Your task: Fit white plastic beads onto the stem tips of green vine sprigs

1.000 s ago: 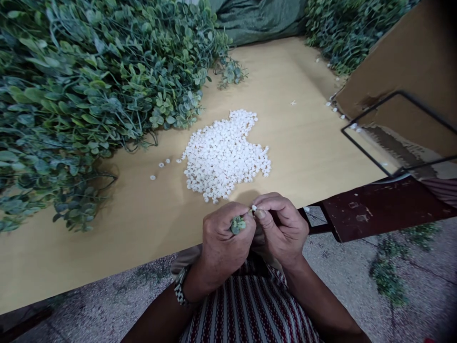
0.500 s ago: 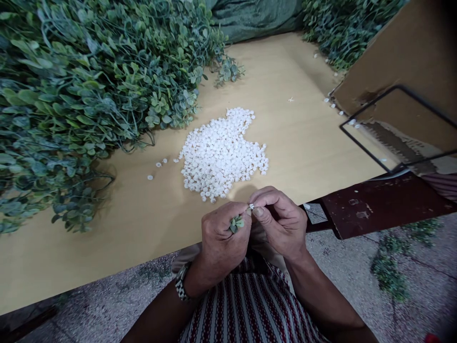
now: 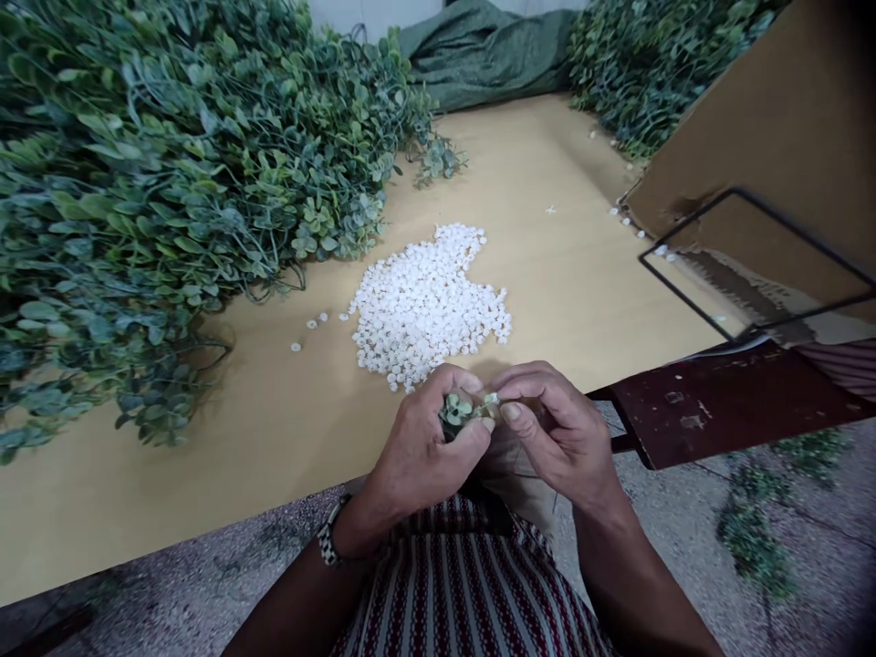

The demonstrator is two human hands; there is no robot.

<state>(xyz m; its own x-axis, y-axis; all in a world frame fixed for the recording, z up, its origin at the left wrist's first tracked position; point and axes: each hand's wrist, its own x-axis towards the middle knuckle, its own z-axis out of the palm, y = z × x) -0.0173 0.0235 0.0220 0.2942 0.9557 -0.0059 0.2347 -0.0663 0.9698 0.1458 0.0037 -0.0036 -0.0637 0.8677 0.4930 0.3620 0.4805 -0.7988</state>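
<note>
My left hand (image 3: pixel 431 447) is wrapped around a small green leafy sprig (image 3: pixel 460 409), its leaves showing between thumb and forefinger. A tiny white piece (image 3: pixel 491 399) sits at the sprig's tip, just beside the fingertips of my right hand (image 3: pixel 561 429). The right thumb and forefinger are a little apart, and I cannot make out anything between them. Just beyond both hands, a heap of small white round pieces (image 3: pixel 428 306) lies on the tan tabletop (image 3: pixel 274 411).
Leafy artificial greenery (image 3: pixel 171 155) is piled at the left, with more greenery (image 3: pixel 671 64) at the back right. A brown cardboard box (image 3: pixel 766 155) and a black wire frame (image 3: pixel 691 214) stand at the right. Green cloth (image 3: pixel 493 55) lies behind.
My left thumb and forefinger have parted, exposing more of the sprig. My right fingertips have drawn slightly right, off the white piece. The view has tilted up a little.
</note>
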